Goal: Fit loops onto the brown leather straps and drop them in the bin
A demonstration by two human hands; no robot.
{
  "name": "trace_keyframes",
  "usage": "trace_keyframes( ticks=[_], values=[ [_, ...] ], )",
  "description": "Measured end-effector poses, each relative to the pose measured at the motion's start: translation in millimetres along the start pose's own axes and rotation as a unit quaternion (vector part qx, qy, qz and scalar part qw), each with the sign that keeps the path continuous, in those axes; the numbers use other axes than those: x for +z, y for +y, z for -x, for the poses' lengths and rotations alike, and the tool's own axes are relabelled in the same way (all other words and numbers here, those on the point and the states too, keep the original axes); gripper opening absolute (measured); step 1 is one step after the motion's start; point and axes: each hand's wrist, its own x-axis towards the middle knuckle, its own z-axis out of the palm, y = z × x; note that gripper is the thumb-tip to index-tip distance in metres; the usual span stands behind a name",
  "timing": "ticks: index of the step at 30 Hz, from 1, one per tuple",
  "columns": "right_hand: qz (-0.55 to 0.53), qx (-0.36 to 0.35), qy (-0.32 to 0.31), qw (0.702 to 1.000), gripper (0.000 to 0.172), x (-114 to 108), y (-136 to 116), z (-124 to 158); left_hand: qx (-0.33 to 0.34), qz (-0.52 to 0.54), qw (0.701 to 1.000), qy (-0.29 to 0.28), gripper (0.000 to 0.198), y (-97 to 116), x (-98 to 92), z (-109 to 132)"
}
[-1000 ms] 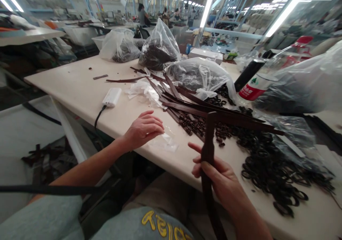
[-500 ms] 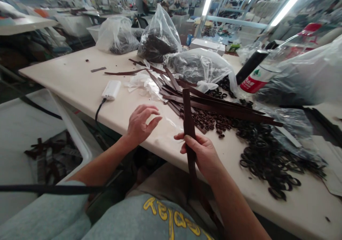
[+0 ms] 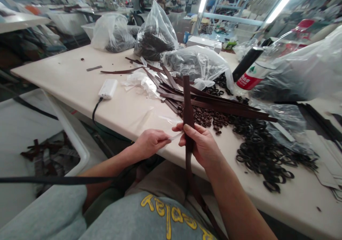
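My right hand (image 3: 201, 144) grips a long dark brown strap (image 3: 187, 104) that stands upright over the table's near edge and hangs down past my lap. My left hand (image 3: 149, 143) is closed in a pinch on a thin clear plastic film (image 3: 175, 136) right beside the strap. Behind the strap lies a heap of more brown straps (image 3: 203, 97) and several small dark loops (image 3: 211, 119). To the right spreads a pile of black rings (image 3: 267, 151).
Clear bags of dark parts (image 3: 156, 40) stand at the back of the pale table (image 3: 66, 79). A white power bank (image 3: 108, 88) with a black cable lies left of centre. A bottle with a red label (image 3: 253, 78) stands at the right. A white bin (image 3: 53, 154) with strap scraps sits low left.
My left hand dropped from open over the table to a pinch on the clear film by the strap. My right hand with the strap stayed near the table edge.
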Motion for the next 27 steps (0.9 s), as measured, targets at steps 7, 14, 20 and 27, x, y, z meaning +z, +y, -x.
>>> trace_keyframes(
  ticks=[7, 14, 20, 27],
  values=[
    [0.041, 0.002, 0.045, 0.998, 0.036, -7, 3, 0, -0.213, 0.375, 0.901, -0.054, 0.021, 5, 10.4, 4],
    [0.134, 0.04, 0.084, 0.987, 0.045, -27, 19, 31, -0.241, 0.51, 0.817, 0.117, 0.042, 8, 17.1, -8],
    [0.14, 0.041, 0.113, 0.983, 0.042, -17, 41, 46, -0.257, 0.546, 0.778, 0.174, 0.05, 16, 27.2, -15],
    [0.248, -0.095, 0.129, 0.955, 0.031, 0, 80, 30, -0.239, 0.617, 0.717, 0.219, 0.046, 23, 43.5, -21]
  ],
)
